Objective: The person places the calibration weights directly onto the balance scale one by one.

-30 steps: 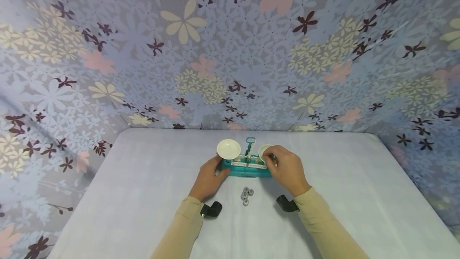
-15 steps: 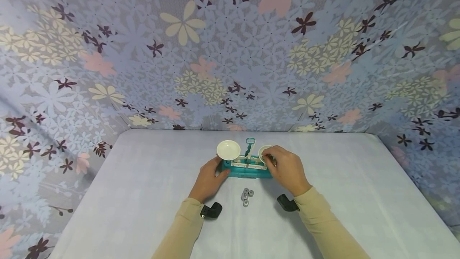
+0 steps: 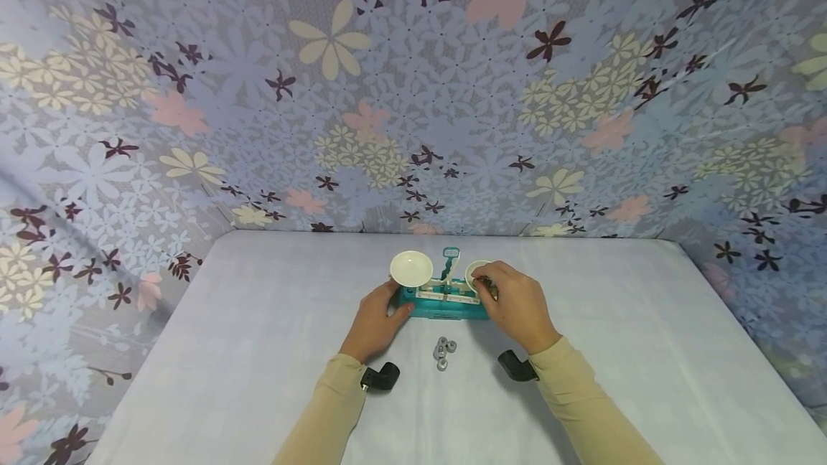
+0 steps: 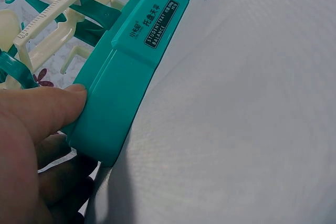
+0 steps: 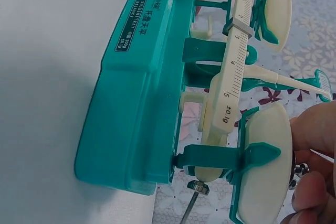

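Note:
A teal tray balance point(image 3: 446, 307) with two cream pans stands on the table. My left hand point(image 3: 375, 318) grips its left end; the left wrist view shows the thumb point(image 4: 68, 103) on the front of the teal base point(image 4: 121, 87) and the fingers behind. Nothing lies in the left pan point(image 3: 411, 268). At the right pan point(image 3: 474, 275), my right hand point(image 3: 518, 303) pinches a small shiny metal piece point(image 5: 300, 169), mostly hidden by the fingers. The white scale beam point(image 5: 234, 61) carries a metal slider point(image 5: 239, 27).
Several small grey metal weights point(image 3: 442, 351) stand clustered in front of the balance, between the forearms. A pale cloth covers the table point(image 3: 258, 350). Behind it rises a flower-patterned backdrop point(image 3: 413, 128). The balance's pointer and dial point(image 3: 451, 252) stick up at the back.

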A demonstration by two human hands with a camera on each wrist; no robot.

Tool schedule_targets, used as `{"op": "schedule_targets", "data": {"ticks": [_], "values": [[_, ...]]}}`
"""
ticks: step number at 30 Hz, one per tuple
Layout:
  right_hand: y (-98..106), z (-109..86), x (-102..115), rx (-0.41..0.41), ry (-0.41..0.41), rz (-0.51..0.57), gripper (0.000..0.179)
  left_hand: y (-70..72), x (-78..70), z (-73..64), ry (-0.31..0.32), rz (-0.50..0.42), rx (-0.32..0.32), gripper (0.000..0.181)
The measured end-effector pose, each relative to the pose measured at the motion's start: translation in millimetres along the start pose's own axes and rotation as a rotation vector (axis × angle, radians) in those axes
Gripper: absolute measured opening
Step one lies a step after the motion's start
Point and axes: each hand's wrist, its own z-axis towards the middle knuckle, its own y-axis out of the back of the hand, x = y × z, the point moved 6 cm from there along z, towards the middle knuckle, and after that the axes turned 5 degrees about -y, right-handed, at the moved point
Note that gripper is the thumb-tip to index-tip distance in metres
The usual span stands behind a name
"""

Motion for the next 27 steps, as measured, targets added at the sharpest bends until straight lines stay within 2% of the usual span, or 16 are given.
{"op": "schedule_targets", "data": {"ticks": [8,17,27], "values": [[0.9,-0.8,0.3,-0.012,-0.004,0.005,0.011,-0.6,0.2,-0.2,-0.001,0.004,0.002,0.061],[5.6,-1.1,-1.1,-0.015,-0.064,0.104,0.012,0.4,-2.1,-1.2,-0.008,0.001,0.003,0.061],[11.0,-3.8,7.1,-0.014,-0.087,0.206,0.013,0.3,-1.5,-0.2,-0.010,0.010,0.000,0.061]]}}
